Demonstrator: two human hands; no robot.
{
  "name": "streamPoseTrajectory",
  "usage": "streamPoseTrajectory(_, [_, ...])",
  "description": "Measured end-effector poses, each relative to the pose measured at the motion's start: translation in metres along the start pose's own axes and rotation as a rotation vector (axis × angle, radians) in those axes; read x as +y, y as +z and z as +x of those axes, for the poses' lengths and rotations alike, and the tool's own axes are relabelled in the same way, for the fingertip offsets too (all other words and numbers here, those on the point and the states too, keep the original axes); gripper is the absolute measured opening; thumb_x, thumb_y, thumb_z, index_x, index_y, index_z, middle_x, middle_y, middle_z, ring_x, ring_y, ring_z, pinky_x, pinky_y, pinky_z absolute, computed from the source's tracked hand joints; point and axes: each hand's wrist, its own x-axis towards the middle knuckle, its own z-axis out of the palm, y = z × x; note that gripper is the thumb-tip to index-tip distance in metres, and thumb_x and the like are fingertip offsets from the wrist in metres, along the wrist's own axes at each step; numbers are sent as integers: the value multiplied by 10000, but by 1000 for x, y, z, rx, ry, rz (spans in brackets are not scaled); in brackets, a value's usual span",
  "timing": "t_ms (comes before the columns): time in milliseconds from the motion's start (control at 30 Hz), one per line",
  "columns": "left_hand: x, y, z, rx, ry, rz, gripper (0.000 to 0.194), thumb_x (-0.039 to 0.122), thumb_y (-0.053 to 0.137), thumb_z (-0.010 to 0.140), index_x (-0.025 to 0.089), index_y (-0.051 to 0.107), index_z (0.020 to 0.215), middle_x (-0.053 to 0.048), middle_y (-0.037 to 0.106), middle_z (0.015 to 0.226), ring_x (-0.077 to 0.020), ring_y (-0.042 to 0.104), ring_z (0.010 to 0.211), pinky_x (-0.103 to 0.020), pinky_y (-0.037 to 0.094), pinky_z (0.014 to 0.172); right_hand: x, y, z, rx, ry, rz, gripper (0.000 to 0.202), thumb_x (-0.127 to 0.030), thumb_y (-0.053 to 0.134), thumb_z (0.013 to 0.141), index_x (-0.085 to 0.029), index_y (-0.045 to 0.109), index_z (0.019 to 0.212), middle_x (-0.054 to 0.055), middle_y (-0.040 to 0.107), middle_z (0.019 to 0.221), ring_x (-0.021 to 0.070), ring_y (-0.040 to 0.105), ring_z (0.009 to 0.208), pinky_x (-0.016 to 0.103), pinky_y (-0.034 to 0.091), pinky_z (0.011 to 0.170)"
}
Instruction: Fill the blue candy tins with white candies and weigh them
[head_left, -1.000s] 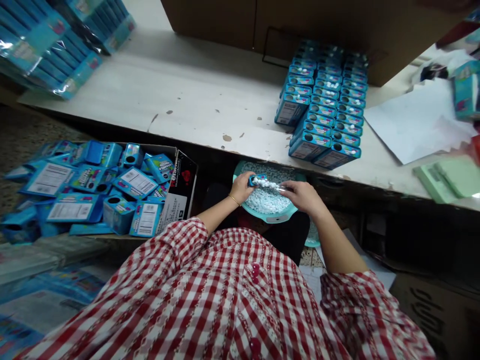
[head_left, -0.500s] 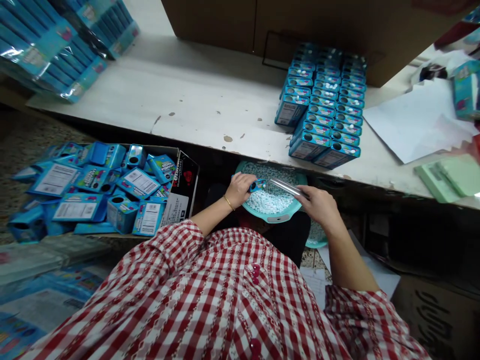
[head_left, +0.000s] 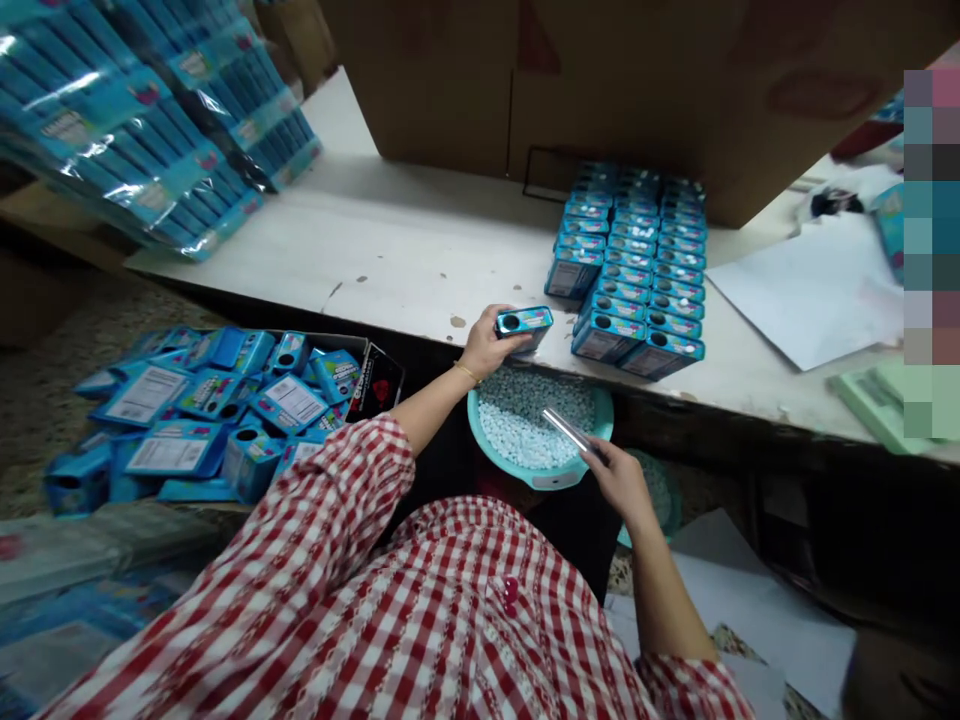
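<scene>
My left hand (head_left: 487, 345) is closed around a small blue candy box (head_left: 529, 322), holding it upright at the table's front edge with its dark round opening facing up. My right hand (head_left: 621, 478) grips a shiny metal scoop (head_left: 568, 430), its far end over the turquoise basin (head_left: 541, 482). Small white and pale blue candies (head_left: 517, 435) fill that basin, which sits below the table edge. To the right of the held box, rows of similar blue boxes (head_left: 637, 275) stand upright on the table; white candies show on top of some.
At the left, a carton (head_left: 375, 375) overflows with loose blue boxes (head_left: 176, 445). Plastic-wrapped blue packs (head_left: 150, 130) stand at the table's far left. A large brown cardboard box (head_left: 450, 100) is at the back. White paper (head_left: 802, 290) lies right; a second basin (head_left: 656, 490) is lower down.
My left hand has lifted the blue candy box from over the basin up to the table edge. My right hand keeps the scoop over the candies. The view has shifted.
</scene>
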Motion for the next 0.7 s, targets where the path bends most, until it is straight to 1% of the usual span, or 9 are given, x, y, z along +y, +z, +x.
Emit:
streamPoseTrajectory(100, [-22,37,54,-64,-19,-36,517,313,728,642,132,521,1080,-77,594,1018,-207,566,968,-327,441,884,8,8,-13,0,5,98,401,-439,495,807,-207,646,1098,72,681,1070,235,630,968,335,472,850])
streamPoseTrajectory(200, [-39,72,93,-77,-26,-12,723,292,736,627,133,423,1258,-147,500,1226,-265,477,1161,-379,368,998,13,15,-22,-25,27,132,418,-456,499,801,-198,644,1096,74,680,1070,235,629,971,338,470,865])
streamPoseTrajectory(267, [-45,84,101,-94,-31,45,853,286,741,615,141,327,1346,-184,381,1352,-297,370,1272,-420,303,1052,16,19,-23,-58,37,143,442,-474,502,794,-188,640,1102,78,677,1075,236,627,975,345,464,879])
streamPoseTrajectory(333, [-49,79,93,-145,-10,132,872,311,738,618,127,314,1357,-204,297,1413,-320,270,1335,-453,248,1081,20,22,-20,-90,46,143,476,-501,508,779,-177,638,1104,86,676,1077,243,624,983,352,459,889])
streamPoseTrajectory(400, [-52,51,70,-169,44,236,762,354,691,674,137,365,1328,-193,270,1438,-305,233,1356,-443,231,1093,23,26,-13,-94,59,124,520,-535,518,749,-166,644,1093,97,679,1068,259,621,991,357,464,881])
streamPoseTrajectory(433, [-54,29,54,-144,70,291,681,369,646,720,155,389,1313,-174,276,1442,-283,240,1356,-428,233,1095,25,29,-9,-91,64,109,540,-552,521,733,-164,647,1088,99,681,1061,267,619,996,357,469,870])
streamPoseTrajectory(500, [-56,-29,18,-22,55,422,543,368,560,789,178,429,1280,-145,334,1415,-250,298,1326,-407,243,1093,27,35,1,-92,58,78,570,-582,521,707,-168,654,1075,99,685,1051,282,614,1007,355,480,845])
streamPoseTrajectory(600, [-58,-133,-39,192,-218,711,501,337,575,773,135,477,1221,-162,432,1325,-272,355,1273,-418,249,1082,28,44,15,-109,36,43,594,-615,524,672,-178,667,1048,97,694,1025,299,613,1005,363,485,824])
streamPoseTrajectory(700, [-71,-224,-80,351,-601,978,655,341,630,727,131,402,1304,-177,335,1409,-336,275,1316,-461,220,1077,25,50,22,-99,18,24,622,-636,527,651,-173,673,1040,103,698,1004,310,618,987,386,483,828])
